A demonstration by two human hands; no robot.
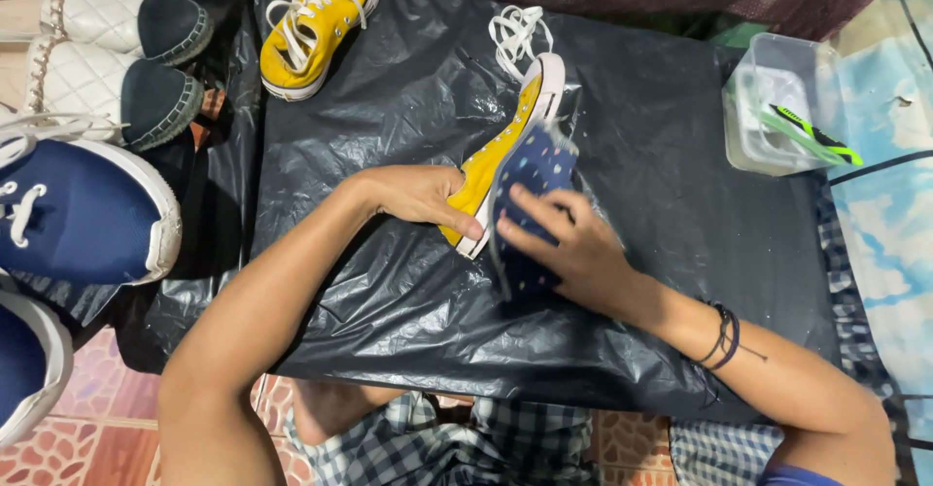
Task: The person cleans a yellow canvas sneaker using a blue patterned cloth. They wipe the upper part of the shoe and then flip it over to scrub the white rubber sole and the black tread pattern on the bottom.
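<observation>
A: The yellow canvas sneaker (496, 156) is seen lying on its side near the middle of a crinkled, glossy black plastic sheet (408, 321). Its white rubber sole edge and rounded white toe cap are visible, and a row of small metal eyelets runs along the upper.

B: Which way is it pointed?

A: Its long axis is set on a diagonal. The toe is aimed up and to the right, toward a loose tangle of white laces (515, 34); the heel end is turned down and left, toward the person.

B: How is it held?

A: The heel end is gripped by the left hand (413, 194), fingers curled round the canvas, thumb laid along the side. A dark blue cloth with small pale dots (530, 204) is pressed against the sole side of the shoe by the right hand (573, 248), its fingers folded over the soft, rumpled fabric. A dark cord bracelet (724, 335) is worn on the right wrist.

B: What is placed around it?

A: A matching yellow sneaker (316, 24), laced in white, is set at the sheet's top left edge. Two quilted white slip-ons with dark toe caps (121, 53) and navy shoes with white soles (83, 214) are lined up on the left. A clear plastic tub (768, 107), with a green and black tool laid across it, is seen at the right. Checked fabric is seen at the bottom edge, over terracotta floor tiles.
</observation>
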